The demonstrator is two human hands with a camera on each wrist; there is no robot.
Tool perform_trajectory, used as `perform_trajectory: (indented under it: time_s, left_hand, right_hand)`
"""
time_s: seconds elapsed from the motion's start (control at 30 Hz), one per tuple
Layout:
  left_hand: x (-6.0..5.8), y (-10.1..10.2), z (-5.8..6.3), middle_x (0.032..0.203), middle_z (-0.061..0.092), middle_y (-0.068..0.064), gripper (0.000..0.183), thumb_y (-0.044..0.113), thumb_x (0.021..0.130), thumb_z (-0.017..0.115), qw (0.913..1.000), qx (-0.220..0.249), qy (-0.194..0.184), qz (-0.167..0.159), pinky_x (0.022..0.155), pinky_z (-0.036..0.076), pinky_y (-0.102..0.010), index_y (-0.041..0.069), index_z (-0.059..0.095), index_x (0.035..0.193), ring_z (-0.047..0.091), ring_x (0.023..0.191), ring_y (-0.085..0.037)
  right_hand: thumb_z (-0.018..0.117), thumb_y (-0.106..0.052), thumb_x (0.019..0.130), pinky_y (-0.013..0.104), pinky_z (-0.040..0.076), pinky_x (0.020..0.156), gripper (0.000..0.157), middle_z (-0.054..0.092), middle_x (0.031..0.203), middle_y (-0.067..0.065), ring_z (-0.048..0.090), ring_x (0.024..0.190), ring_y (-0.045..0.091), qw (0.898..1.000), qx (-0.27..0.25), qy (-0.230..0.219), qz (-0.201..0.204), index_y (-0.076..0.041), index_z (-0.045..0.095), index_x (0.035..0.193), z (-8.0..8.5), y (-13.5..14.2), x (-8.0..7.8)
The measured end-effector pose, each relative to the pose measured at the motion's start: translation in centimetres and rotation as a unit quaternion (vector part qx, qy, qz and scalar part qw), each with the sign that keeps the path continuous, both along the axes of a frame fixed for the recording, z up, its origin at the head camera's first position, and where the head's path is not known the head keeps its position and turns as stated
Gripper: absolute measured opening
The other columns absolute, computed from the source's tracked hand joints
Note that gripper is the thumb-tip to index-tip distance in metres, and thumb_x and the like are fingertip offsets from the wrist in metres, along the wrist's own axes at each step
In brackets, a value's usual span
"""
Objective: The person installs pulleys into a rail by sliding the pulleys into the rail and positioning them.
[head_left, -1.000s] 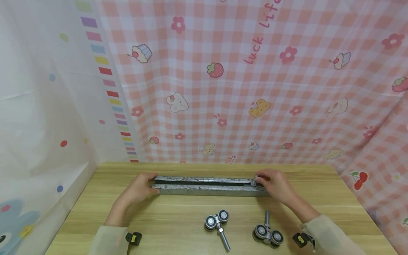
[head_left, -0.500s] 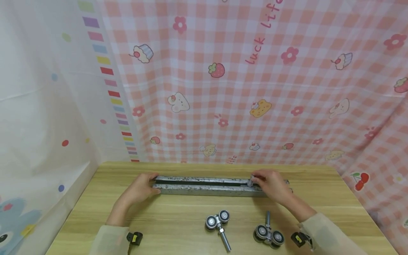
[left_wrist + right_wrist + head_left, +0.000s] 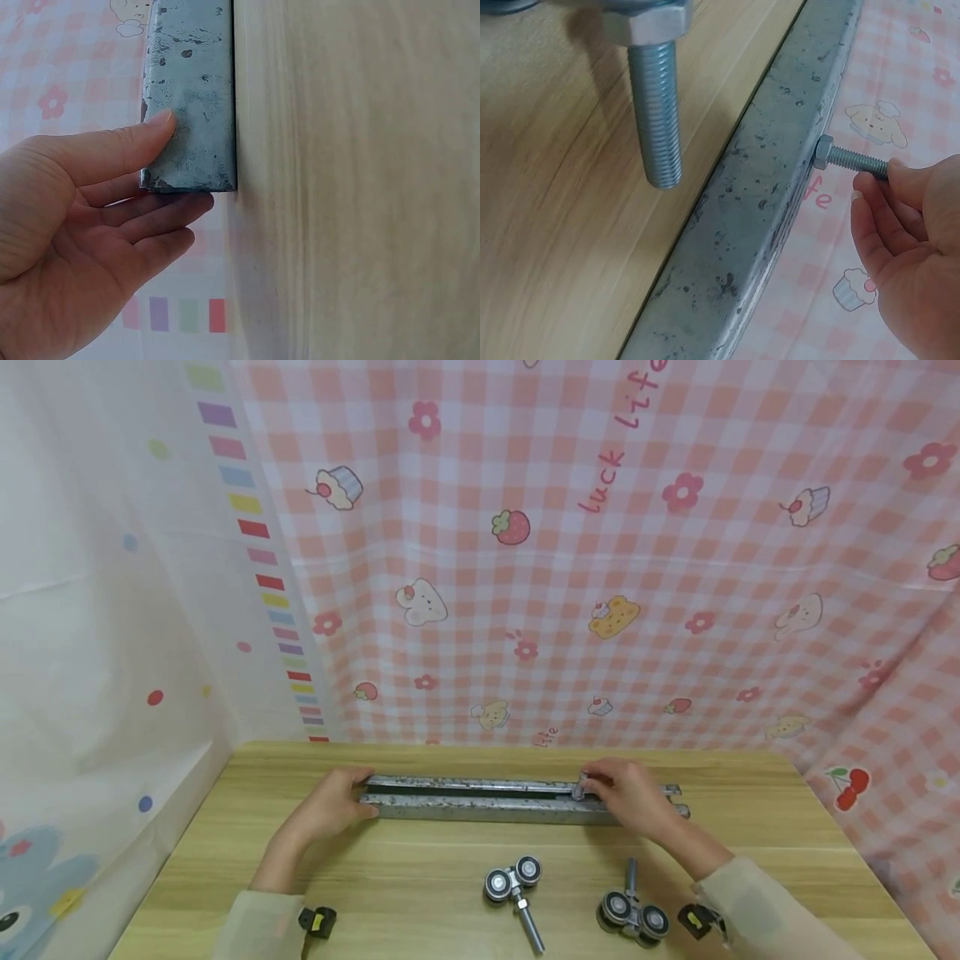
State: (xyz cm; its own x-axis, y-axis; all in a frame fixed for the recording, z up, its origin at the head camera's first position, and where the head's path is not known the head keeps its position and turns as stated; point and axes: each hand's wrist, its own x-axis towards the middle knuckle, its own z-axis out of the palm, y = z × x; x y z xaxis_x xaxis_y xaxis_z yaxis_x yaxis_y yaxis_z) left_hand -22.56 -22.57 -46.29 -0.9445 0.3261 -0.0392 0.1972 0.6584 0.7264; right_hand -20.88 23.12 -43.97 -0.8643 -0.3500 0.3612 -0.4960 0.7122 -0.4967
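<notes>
Tbl point(image 3: 420, 877): wood-grain. Rail point(image 3: 480, 812): slotted mottled metal, tbl ctr. L hand point(image 3: 333, 802): rail's 9 o'clk, gripping end. R hand point(image 3: 630, 795): 3 o'clk, fingertips pinched. Round-wheeled trolley point(image 3: 514, 878): 6 o'clk; 2nd trolley point(image 3: 633, 912): 5. Threaded bolt point(image 3: 855, 160): in R fingertips.

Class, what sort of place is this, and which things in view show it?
Likely a makeshift work corner screened off with fabric: a wood-grain table bearing a metal rail, and a pink checked cloth hanging close behind it.
</notes>
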Motion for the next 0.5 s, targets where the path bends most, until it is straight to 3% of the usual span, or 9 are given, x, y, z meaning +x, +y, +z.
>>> perform_trajectory:
  time_s: [0.5]
  left_hand:
    - [-0.2,0.0,-0.2,0.143,0.055,-0.035,0.061,-0.001,0.09,0.077,1.0,0.001,0.007,0.0,0.113,0.044,-0.061,-0.02,0.05,0.142,0.049,0.137,-0.05]
  right_hand:
    - [0.075,0.003,0.093,0.029,0.062,0.068,0.014,0.077,0.099,0.012,0.072,0.083,0.018,1.0,0.003,-0.012,0.02,0.004,0.078,0.107,0.3,-1.4,-0.4]
